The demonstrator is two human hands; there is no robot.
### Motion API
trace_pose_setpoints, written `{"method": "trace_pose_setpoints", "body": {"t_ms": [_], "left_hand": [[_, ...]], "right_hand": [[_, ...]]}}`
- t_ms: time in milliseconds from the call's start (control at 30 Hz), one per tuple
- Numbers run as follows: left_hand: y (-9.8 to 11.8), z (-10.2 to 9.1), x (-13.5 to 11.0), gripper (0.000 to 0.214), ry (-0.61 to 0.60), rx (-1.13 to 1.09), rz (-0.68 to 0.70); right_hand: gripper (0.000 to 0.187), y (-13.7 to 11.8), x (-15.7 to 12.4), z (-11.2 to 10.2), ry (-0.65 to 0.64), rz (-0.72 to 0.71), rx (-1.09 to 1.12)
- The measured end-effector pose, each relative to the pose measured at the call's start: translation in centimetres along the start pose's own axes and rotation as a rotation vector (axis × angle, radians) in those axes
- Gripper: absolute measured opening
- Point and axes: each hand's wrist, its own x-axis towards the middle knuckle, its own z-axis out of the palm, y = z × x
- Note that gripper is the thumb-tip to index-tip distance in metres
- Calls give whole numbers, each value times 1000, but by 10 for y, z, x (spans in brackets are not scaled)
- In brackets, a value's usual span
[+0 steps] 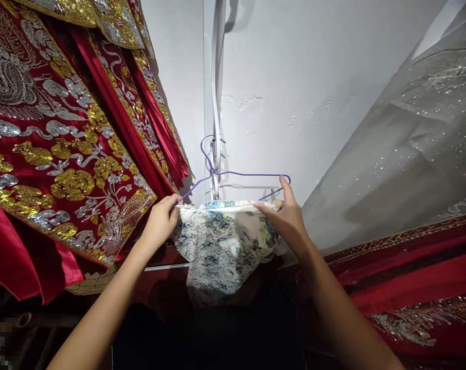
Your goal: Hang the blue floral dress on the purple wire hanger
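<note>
A purple wire hanger hangs by its hook from a white upright strip on the wall. Just under it is a short floral garment, white with blue and yellow print, its top edge facing me. My left hand is closed on the garment's left upper corner, where the hanger's left arm also meets the fingers. On the right, my right hand pinches the other upper corner, while one finger reaches up against the hanger's right end. The fingertips behind the cloth are hidden.
To the left hang red garments with gold and silver sequin embroidery. A sheer greyish, sparkling fabric spreads along the right, above red cloth with beaded trim. A white wall stands behind the hanger.
</note>
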Motion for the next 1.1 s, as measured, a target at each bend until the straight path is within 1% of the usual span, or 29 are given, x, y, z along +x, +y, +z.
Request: {"method": "trace_pose_setpoints", "body": {"t_ms": [100, 200, 300, 367, 433, 533, 600, 700, 767, 833, 900, 1000, 1100], "left_hand": [[3, -2, -1, 18, -25, -9, -25], [5, -3, -2, 17, -61, -26, -38], [8, -3, -5, 16, -86, -34, -37], [9, -2, -8, 16, -86, -35, -43], [11, -2, -10, 18, -73, -37, -49], [9, -3, -13, 19, -28, -31, -47], [4, -4, -14, 18, 10, -6, -88], [-8, -5, -15, 25, 50, 76, -240], [-13, -5, -14, 32, 82, 125, -286], [-13, -6, -11, 33, 125, 164, -242], [-8, -7, -7, 32, 165, 209, -182], [4, -10, 1, 33, 204, 271, -148], [11, -14, 8, 34, 208, 263, -107]], "right_hand": [[98, 5, 18, 3, 108, 62, -44], [94, 6, 26, 8, 225, 38, -46], [87, 9, 33, 14, 281, -19, 5], [89, 12, 41, 18, 280, -58, 56], [86, 17, 51, 21, 252, -64, 77], [67, 27, 61, 24, 199, -34, 66], [58, 35, 57, 23, 199, -31, 65], [53, 43, 38, 14, 169, -24, 43], [50, 43, 22, 3, 88, 4, 17], [47, 38, 8, -12, -39, 23, -9], [46, 28, -1, -27, -197, 26, -43], [49, 13, -3, -48, -431, 2, -78], [47, -2, 3, -64, -621, -27, -95]]}}
